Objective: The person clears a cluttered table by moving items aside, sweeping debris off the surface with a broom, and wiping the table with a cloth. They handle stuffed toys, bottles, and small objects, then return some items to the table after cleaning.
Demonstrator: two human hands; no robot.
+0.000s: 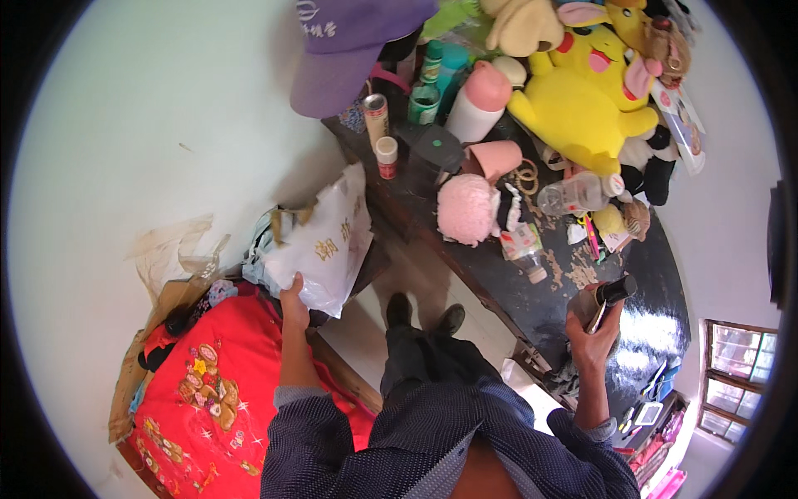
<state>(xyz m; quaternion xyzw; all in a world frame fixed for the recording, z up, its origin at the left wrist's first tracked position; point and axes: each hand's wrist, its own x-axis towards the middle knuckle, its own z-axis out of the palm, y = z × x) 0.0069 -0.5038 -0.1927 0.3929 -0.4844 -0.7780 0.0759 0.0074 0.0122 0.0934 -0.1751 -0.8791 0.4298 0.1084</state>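
With thumb on top, my left hand (294, 304) grips the lower edge of a white plastic bag (330, 249) that bears gold writing. The bag is beside the wall, above the corner of a red blanket (230, 349) with printed cartoon bears. Over the dark table (499, 287), my right hand (592, 334) is wrapped around a bottle with a black cap (616, 289). A thin pale edge shows between the thumb and fingers; what it belongs to is unclear. Most of the bottle is hidden by the hand.
On the table are a clear plastic bottle (573, 194), a pink fluffy ball (466, 209), a pink cup (495, 159), a small empty bottle (527, 252), scissors (589, 236) and a yellow plush toy (573, 100). A purple cap (349, 56) hangs by the wall. Cardboard (128, 380) edges the blanket.
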